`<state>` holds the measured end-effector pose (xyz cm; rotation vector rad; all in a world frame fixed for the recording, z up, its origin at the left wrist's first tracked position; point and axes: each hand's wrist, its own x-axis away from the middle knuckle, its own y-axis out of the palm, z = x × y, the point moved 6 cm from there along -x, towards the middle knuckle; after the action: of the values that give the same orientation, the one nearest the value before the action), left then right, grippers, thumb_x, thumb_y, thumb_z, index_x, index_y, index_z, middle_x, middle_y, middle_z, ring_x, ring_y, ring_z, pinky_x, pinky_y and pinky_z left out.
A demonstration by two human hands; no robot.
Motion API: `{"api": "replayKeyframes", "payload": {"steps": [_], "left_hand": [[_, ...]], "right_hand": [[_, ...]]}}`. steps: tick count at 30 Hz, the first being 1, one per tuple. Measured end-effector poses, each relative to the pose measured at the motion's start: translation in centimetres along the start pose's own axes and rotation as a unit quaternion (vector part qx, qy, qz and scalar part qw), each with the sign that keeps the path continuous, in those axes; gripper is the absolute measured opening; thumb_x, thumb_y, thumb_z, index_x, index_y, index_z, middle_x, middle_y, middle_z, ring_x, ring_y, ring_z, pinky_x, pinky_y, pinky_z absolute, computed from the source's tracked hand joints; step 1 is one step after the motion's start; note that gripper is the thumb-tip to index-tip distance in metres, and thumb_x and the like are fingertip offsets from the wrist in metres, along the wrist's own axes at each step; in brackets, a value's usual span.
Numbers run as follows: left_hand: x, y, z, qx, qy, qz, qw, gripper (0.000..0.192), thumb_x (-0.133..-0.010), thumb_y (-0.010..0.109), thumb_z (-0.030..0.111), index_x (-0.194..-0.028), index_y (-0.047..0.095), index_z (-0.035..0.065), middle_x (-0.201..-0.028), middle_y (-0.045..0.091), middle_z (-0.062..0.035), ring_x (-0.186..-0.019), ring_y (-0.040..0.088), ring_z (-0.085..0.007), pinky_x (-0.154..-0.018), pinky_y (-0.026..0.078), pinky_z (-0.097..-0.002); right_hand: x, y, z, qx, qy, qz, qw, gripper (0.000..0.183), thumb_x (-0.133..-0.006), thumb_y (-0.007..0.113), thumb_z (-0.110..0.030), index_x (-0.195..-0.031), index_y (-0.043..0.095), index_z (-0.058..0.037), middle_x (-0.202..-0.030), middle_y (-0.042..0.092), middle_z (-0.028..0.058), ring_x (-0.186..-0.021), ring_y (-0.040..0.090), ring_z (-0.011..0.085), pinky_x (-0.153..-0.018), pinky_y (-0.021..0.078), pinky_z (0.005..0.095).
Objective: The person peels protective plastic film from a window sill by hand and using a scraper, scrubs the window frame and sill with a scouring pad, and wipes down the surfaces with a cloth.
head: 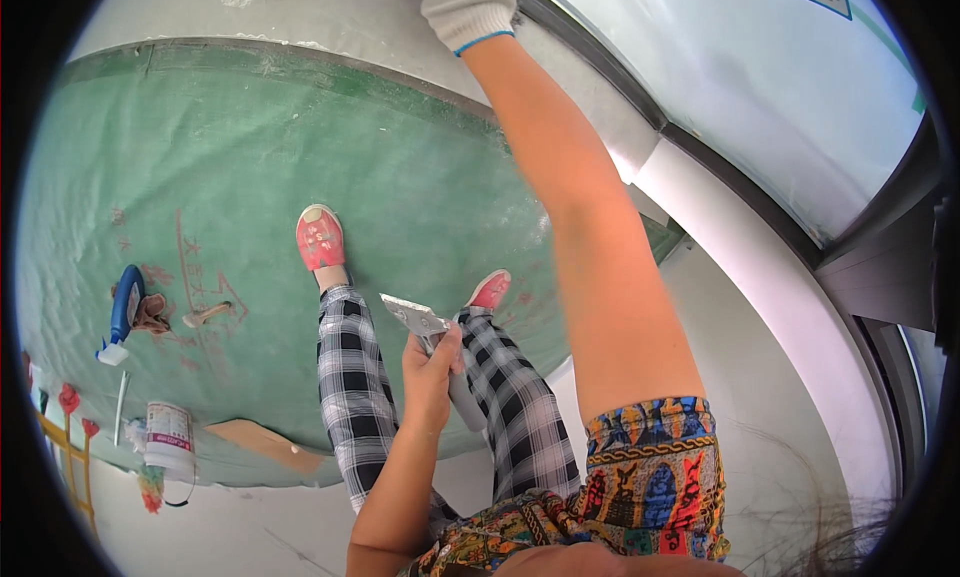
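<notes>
My left hand [427,378] grips a putty knife [415,316] in front of my legs. Its metal blade points up and left, with whitish residue along the edge. A flat pale grey piece [466,403] sticks out below the hand; whether it is the handle or a second tool I cannot tell. My right hand [474,3], in a white knit glove with a blue cuff edge, reaches far out along the pale wall [360,21], close to the dark window frame [585,48]. The top of the picture cuts off its fingers, so whatever it may hold is hidden.
Green sheeting [225,149] covers the floor. On the left lie a blue spray bottle [127,303], a brown cloth [152,313] and a brush [208,314]. A white bucket [169,438], cardboard [266,443] and a yellow frame [64,436] stand lower down. Window glass [750,89] rises at right.
</notes>
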<state>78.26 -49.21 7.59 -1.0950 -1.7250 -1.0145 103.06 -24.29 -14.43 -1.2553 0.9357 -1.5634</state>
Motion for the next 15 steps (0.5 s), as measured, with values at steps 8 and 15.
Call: {"api": "replayKeyframes", "payload": {"steps": [8,15], "left_hand": [[-0.5,0.0,-0.7,-0.021,-0.028,-0.032,0.999,0.009,-0.090,0.062,0.008,-0.093,0.054,0.0090,-0.067,0.046,0.0027,-0.057,0.041,-0.0080,-0.057,0.035,-0.0246],[-1.7,5.0,-4.7,-0.046,-0.009,-0.007,0.999,0.009,-0.090,0.062,0.009,-0.094,0.054,0.0088,-0.063,0.044,0.0027,-0.057,0.042,-0.0088,-0.057,0.036,-0.0256]], "right_hand": [[22.0,3.8,21.7,0.055,0.297,-0.159,0.940,0.020,-0.086,0.061,-0.022,-0.098,0.055,-0.0069,-0.104,0.059,0.0207,-0.087,0.064,0.0387,-0.071,0.0516,0.0516],[6.7,3.0,10.4,-0.006,-0.006,-0.020,1.000,0.015,-0.085,0.050,-0.018,-0.098,0.056,-0.0113,-0.094,0.058,0.0070,-0.086,0.062,0.0221,-0.064,0.0526,0.0372]]}}
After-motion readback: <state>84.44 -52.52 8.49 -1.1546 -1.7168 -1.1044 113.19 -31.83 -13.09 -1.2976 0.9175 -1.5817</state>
